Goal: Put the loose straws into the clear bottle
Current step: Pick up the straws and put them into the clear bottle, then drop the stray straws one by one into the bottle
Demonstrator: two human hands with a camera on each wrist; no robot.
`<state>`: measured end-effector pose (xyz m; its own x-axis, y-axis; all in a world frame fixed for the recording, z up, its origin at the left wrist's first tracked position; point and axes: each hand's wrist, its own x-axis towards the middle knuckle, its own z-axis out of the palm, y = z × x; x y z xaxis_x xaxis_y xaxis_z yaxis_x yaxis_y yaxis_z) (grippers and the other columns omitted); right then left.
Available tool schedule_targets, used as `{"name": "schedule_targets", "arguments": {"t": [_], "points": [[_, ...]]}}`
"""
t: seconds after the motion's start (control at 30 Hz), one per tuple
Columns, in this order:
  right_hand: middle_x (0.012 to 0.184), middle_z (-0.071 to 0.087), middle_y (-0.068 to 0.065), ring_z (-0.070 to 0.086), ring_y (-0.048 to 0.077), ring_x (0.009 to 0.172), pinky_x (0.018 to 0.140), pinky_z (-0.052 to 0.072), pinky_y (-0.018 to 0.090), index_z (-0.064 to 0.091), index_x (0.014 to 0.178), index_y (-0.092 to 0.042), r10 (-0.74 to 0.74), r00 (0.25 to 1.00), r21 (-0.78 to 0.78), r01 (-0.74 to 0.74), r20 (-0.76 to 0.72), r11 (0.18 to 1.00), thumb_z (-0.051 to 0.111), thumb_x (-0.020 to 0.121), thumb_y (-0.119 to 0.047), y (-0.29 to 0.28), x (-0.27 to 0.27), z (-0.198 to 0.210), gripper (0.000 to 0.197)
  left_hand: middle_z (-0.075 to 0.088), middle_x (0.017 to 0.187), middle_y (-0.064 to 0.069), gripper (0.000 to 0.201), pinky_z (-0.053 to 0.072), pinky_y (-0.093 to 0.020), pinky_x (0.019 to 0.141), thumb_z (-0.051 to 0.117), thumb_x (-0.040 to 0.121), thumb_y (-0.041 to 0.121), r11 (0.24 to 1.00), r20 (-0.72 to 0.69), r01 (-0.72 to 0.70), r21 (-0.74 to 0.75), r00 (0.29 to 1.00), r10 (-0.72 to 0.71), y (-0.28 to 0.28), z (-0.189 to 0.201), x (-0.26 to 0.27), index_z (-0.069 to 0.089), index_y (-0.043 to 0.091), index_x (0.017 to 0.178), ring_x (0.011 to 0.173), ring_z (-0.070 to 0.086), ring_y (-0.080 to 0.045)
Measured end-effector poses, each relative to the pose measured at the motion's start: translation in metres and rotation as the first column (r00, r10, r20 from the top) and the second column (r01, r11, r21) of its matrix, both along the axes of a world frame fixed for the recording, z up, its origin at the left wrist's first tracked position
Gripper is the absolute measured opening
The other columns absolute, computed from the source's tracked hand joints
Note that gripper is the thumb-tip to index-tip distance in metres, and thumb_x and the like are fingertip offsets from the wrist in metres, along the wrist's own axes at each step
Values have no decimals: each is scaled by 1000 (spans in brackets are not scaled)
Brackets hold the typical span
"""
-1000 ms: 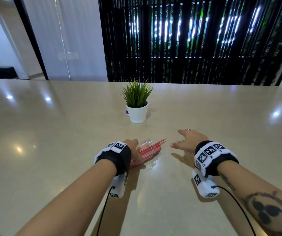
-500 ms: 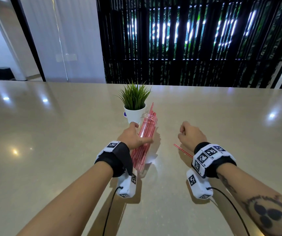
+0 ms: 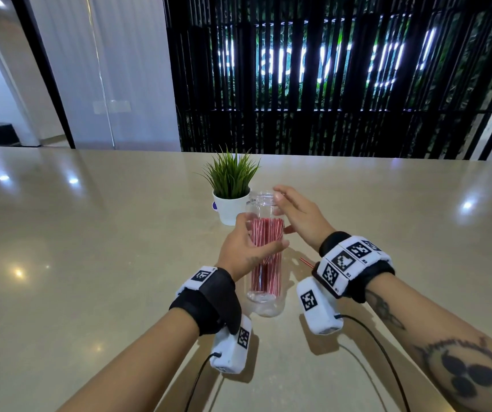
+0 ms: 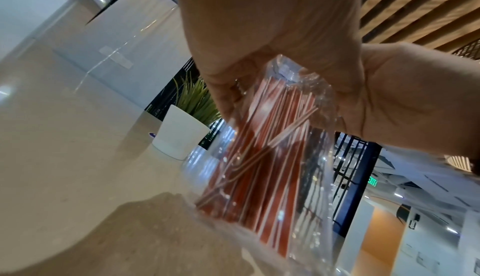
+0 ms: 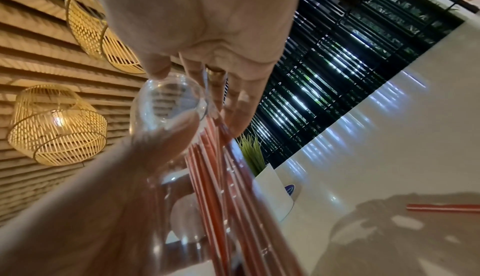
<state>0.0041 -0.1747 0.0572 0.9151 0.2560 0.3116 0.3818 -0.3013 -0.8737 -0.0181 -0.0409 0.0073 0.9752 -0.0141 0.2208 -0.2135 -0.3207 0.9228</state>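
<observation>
The clear bottle (image 3: 264, 295) stands upright on the beige table (image 3: 90, 263), open mouth up, with several red-and-white straws (image 3: 264, 278) inside it. My left hand (image 3: 247, 248) grips the bottle round its middle; the left wrist view shows the fingers wrapped on the bottle (image 4: 272, 177). My right hand (image 3: 298, 215) is beside the bottle's neck with fingers straight, thumb against the plastic. In the right wrist view those fingers reach past the rim of the bottle (image 5: 168, 103). One loose straw (image 3: 305, 262) lies on the table under my right wrist, seen also as the loose straw (image 5: 441, 207).
A small green plant in a white pot (image 3: 231, 203) stands just behind the bottle, close to both hands. The far table edge runs along a black slatted wall. Cables trail from both wrist cameras toward me.
The left hand has tilted the bottle from slanted to upright. The right hand has left the table, opened from a fist and risen to the bottle's neck; the straw stays on the table.
</observation>
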Motion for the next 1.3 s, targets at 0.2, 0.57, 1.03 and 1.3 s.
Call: {"name": "schedule_targets", "arguments": {"t": [0.2, 0.57, 1.03, 1.3], "points": [[111, 53, 6, 53, 18, 104, 66, 53, 21, 45, 130, -15, 23, 1000, -50, -23, 4, 998, 36, 97, -27, -9, 0, 5, 36, 49, 126, -11, 81, 47, -29, 86, 64, 67, 37, 979, -89, 162, -123, 981, -173, -2, 7, -2, 23, 14, 133, 108, 55, -17], [148, 38, 6, 40, 22, 133, 83, 45, 18, 26, 143, -27, 115, 988, 53, -110, -99, 992, 31, 97, -33, -15, 7, -3, 47, 44, 133, -7, 89, 39, -49, 105, 72, 62, 48, 972, -63, 186, -140, 978, -197, 3, -2, 0, 22, 31, 134, 123, 46, -22], [99, 67, 10, 64, 25, 91, 83, 54, 28, 65, 104, -3, -412, 888, -744, 133, -204, 655, 64, 81, -8, -75, 32, -56, 24, 48, 123, -3, 84, 40, -42, 103, 71, 63, 43, 978, -15, 164, -132, 986, -167, 4, 1, 1, 25, 25, 131, 120, 46, -19], [93, 69, 13, 63, 28, 79, 71, 51, 31, 66, 89, -1, -438, 883, -897, 44, -171, 439, 68, 74, -10, -75, 30, -78, 17, 48, 123, -7, 74, 45, -32, 93, 70, 74, 31, 980, -37, 131, -150, 990, -138, 5, 2, 0, 25, 21, 132, 114, 49, -19]]}}
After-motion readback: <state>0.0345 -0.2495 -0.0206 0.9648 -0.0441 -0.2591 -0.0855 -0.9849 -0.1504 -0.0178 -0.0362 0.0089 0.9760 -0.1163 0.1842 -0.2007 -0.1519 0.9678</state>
